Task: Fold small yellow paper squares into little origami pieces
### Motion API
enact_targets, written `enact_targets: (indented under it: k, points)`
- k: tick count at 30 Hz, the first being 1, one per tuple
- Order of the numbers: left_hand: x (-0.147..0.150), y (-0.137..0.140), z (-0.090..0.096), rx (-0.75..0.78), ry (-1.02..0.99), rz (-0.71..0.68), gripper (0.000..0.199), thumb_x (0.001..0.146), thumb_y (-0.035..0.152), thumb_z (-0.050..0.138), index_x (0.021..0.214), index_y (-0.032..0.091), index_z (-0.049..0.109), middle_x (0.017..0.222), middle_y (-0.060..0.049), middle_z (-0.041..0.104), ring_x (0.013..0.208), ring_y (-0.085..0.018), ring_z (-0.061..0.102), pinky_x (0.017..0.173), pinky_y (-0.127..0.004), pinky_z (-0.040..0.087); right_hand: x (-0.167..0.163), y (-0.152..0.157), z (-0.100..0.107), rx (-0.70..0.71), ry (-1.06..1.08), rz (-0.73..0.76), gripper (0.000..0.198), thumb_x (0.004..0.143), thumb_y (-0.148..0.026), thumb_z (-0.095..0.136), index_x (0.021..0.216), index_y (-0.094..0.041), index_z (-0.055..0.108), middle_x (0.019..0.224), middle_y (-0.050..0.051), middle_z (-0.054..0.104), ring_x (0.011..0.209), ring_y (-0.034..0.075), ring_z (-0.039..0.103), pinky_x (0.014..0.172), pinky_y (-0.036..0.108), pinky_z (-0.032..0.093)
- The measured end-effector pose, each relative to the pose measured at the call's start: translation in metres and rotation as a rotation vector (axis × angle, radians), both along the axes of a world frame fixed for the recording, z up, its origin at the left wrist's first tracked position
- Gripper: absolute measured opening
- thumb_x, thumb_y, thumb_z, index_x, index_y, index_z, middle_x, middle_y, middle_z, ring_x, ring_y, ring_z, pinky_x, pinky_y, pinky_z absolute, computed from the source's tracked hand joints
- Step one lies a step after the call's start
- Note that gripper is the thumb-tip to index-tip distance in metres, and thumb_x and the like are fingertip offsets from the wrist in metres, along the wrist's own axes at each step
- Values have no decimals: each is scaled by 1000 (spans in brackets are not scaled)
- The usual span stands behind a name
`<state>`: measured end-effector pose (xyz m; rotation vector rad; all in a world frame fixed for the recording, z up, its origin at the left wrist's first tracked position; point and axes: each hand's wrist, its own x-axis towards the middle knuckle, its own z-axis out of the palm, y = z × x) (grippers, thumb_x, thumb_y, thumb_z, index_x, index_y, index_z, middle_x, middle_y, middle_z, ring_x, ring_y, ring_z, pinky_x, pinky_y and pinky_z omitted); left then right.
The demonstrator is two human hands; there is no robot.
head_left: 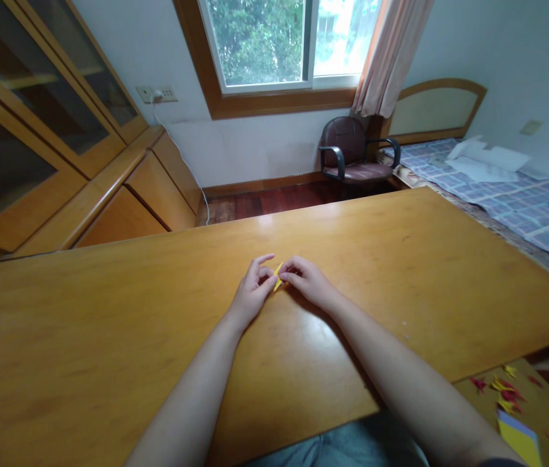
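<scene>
A small piece of folded yellow paper (278,277), narrow and pointed at both ends, is held between my two hands just above the wooden table (157,324). My left hand (255,285) pinches its left side between thumb and fingers, with the index finger stretched out above. From the right, my right hand (307,277) has its thumb and fingertips closed on the paper's other side. The fingers hide part of the folds.
At the lower right, a lower surface holds several red and yellow folded paper pieces (508,392) and a stack of yellow paper (520,441). Beyond the table stand an armchair (352,152), a bed (512,194) and a cabinet (109,194) on the left.
</scene>
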<state>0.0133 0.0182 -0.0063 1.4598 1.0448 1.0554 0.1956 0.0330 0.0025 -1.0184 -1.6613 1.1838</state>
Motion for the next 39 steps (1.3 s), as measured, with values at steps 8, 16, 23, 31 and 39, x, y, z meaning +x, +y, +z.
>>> enact_targets:
  k: [8, 16, 23, 31, 39]
  points:
    - [0, -2, 3, -2, 1, 0, 46, 90, 30, 61, 133, 24, 48, 81, 2, 59, 76, -13, 54, 73, -25, 41, 0, -1, 1, -112, 85, 9, 13, 83, -30, 67, 87, -18, 66, 76, 1, 65, 69, 14, 60, 66, 27, 47]
    - [1, -2, 3, 59, 82, 13, 44, 90, 33, 61, 131, 23, 49, 79, 3, 59, 75, -14, 56, 75, -26, 43, -1, -2, 4, -153, 127, 24, 14, 81, -30, 68, 86, -17, 63, 76, 1, 66, 67, 13, 61, 65, 27, 47]
    - [1, -2, 2, 37, 74, 14, 47, 89, 33, 63, 133, 22, 48, 78, 3, 60, 75, -14, 58, 76, -26, 44, -1, -2, 2, -148, 133, 12, 16, 81, -32, 68, 88, -18, 61, 76, 1, 66, 70, 14, 63, 67, 28, 48]
    - [3, -2, 7, -43, -25, 0, 53, 86, 33, 67, 134, 22, 47, 81, 2, 66, 80, -15, 64, 81, -28, 47, -1, 3, -5, -206, 287, -14, 31, 73, -36, 77, 89, -19, 56, 77, -2, 63, 68, 13, 62, 63, 26, 45]
    - [4, -1, 10, -116, -128, 23, 60, 82, 34, 71, 134, 21, 44, 79, 2, 67, 81, -17, 68, 81, -30, 48, 0, 5, -3, -273, 338, 19, 37, 71, -35, 79, 98, -19, 60, 81, -1, 67, 67, 13, 63, 57, 23, 42]
